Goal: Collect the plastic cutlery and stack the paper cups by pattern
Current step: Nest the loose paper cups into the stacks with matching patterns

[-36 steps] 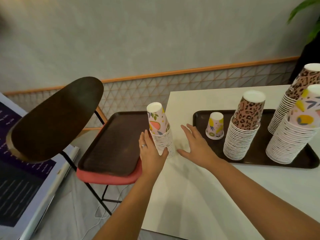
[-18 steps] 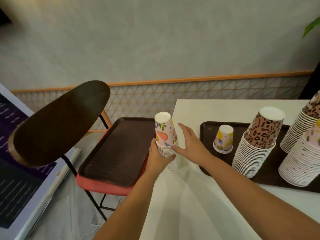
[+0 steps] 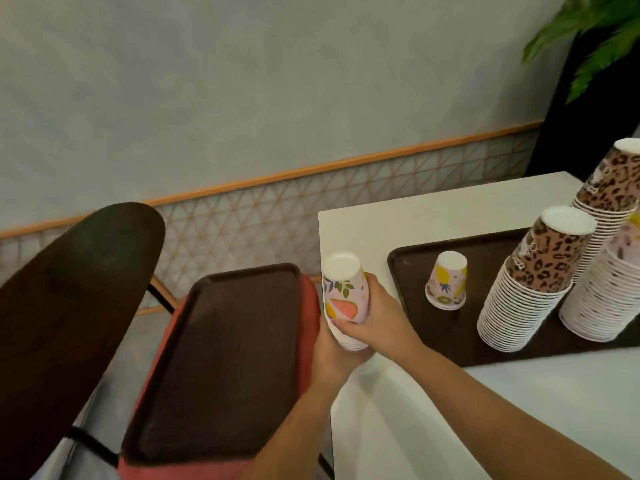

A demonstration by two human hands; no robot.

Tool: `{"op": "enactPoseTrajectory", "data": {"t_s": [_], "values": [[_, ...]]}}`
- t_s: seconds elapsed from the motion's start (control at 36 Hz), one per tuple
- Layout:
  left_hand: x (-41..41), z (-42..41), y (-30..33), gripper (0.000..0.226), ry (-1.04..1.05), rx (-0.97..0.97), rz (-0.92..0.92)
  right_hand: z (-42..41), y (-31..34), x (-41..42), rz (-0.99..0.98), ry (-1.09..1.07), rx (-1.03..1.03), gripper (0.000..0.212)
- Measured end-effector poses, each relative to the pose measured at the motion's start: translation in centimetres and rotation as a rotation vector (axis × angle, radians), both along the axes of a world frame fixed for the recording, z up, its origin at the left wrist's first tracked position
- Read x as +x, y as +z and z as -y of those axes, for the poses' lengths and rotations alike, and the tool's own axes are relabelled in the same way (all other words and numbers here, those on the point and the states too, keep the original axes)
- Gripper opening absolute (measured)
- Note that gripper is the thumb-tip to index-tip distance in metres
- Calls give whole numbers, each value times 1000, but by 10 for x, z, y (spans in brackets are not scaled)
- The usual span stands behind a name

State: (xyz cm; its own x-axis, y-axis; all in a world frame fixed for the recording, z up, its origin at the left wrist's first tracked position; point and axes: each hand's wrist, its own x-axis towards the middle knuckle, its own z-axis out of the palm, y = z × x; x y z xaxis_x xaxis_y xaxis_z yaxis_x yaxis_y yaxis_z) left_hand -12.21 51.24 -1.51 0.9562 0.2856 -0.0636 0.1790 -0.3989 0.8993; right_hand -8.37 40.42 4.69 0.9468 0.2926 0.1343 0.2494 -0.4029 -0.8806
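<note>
While both hands held the fruit-pattern stack (image 3: 344,306) at the near left corner of the table (image 3: 367,223), I judged the main risk to be the edge itself. The right hand (image 3: 375,318) was wrapped around the upper cups and the left hand (image 3: 334,348) gripped the stack from below, so both grips were closed on it. If either grip loosened, the nested cups could separate and fall between the table and the empty tray on the chair (image 3: 221,355). A hard squeeze could also crush the thin paper. When I carried it toward the tray on the table (image 3: 450,327), my arm might knock the single fruit cup (image 3: 446,280) or the tall leopard stack (image 3: 530,282), which looked easy to tip over. Compared with one second before, the right hand, which was open and flat on the table beside the stack, had closed around it, and the stack appeared lifted from the table, though I could not see its base clearly.
</note>
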Motion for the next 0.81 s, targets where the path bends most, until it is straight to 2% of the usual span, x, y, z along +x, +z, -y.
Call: {"op": "enactPoseTrajectory", "data": {"t_s": [0.08, 0.17, 0.28, 0.42, 0.58, 0.69, 0.81], "values": [[4, -5, -8, 102, -48, -40, -63, -2, 0, -1, -14, -47, 8, 74], [13, -10, -18, 99, -104, -63, -107, -1, 1, 0, -23, -113, 38, 70], [20, -9, -33, 77, -178, -133, -102, 5, 1, 2, -68, -173, 90, 65], [26, -6, -44, 79, -230, -163, -118, 15, 2, -1, -131, -219, 128, 65], [36, 6, -42, 90, -290, -151, -108, 39, 21, 3, -171, -230, 187, 59], [32, 18, -18, 88, -324, -281, -74, 54, 36, 11, -206, -173, 155, 58], [36, 27, 0, 88, -350, -343, -56, 64, 50, 25, -216, -115, 184, 68]]}}
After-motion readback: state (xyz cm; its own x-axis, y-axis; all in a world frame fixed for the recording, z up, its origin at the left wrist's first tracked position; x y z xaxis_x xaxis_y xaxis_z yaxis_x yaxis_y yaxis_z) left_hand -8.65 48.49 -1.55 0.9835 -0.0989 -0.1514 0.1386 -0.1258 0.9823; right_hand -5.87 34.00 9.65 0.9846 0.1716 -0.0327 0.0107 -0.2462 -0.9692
